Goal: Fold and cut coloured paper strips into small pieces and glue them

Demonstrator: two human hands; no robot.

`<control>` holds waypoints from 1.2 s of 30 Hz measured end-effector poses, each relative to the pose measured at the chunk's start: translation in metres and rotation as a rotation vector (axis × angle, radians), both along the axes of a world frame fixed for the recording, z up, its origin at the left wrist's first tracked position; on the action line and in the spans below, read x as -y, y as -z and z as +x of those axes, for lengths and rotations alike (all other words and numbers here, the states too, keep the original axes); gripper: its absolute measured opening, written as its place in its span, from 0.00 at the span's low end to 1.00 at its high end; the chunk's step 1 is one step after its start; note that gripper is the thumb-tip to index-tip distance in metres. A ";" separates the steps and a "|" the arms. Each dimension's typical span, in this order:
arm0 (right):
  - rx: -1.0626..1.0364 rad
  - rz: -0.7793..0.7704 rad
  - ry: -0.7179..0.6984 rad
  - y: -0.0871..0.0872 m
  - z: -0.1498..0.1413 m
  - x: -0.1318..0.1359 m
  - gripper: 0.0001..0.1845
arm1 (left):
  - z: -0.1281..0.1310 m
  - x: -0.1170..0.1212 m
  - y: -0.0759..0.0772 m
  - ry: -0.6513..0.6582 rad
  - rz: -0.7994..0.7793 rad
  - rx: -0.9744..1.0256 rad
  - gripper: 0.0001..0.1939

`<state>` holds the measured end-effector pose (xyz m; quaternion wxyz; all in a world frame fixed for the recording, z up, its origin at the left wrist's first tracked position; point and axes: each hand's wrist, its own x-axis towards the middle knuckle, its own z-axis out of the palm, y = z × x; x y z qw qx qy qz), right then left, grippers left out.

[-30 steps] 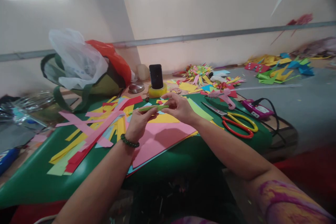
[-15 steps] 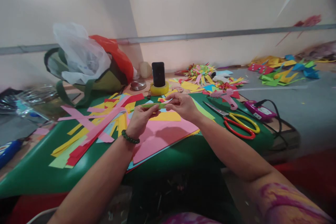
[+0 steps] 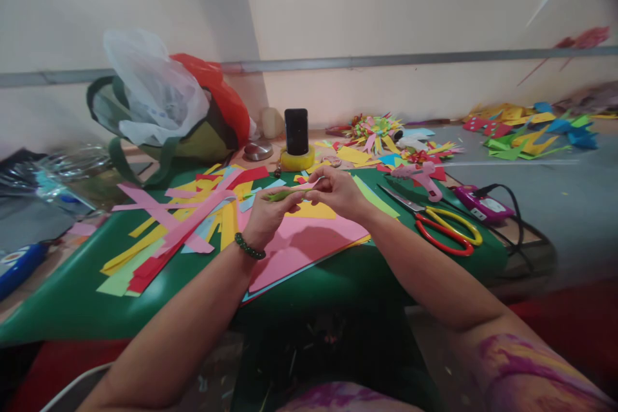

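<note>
One green paper strip (image 3: pixel 282 194), pinched from both sides

Far left, a blue object (image 3: pixel 20 265) sits at the table's edge, and beyond it slumps an olive bag (image 3: pixel 193 145) stuffed with a white plastic bag (image 3: pixel 161 100). Next along, pink, red, yellow and pale green strips (image 3: pixel 181 222) lie crisscrossed on the green cover (image 3: pixel 72 299).

Now the left hand (image 3: pixel 267 217), a dark bead bracelet (image 3: pixel 249 246) at its wrist: fingers curled in, thumb pressed along the green strip, which lies across the top of the hand. The strip runs rightward, held up above the paper, with a pink sheet (image 3: pixel 304 248) on the stack below and nearer the body. Over to the right hand (image 3: pixel 340 193), thumb and fingertips drawn together at the strip's right end; how firm that pinch is, I can't tell.

Behind the hands, a phone (image 3: pixel 296 132) stands upright in a yellow roll (image 3: pixel 297 159). Further right come scissors (image 3: pixel 434 224) with red and yellow handles, a pink glue gun (image 3: pixel 419 175) just beyond them, and finally a purple box (image 3: pixel 484 205) trailing a black cable (image 3: pixel 515 206).
</note>
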<state>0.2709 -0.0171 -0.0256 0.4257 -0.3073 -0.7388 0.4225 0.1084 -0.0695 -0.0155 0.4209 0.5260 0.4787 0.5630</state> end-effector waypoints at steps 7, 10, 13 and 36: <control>0.038 0.118 0.027 0.004 0.000 -0.003 0.13 | 0.001 0.000 0.003 0.003 0.022 0.017 0.19; 0.068 0.064 0.018 0.000 0.003 -0.004 0.15 | 0.000 0.000 0.002 0.001 0.010 0.006 0.18; 0.038 0.018 -0.006 -0.005 0.010 -0.008 0.18 | -0.003 -0.002 0.000 -0.049 0.005 0.042 0.19; -0.071 -0.103 -0.137 -0.010 0.006 0.004 0.19 | -0.007 -0.007 -0.002 -0.024 -0.101 0.321 0.17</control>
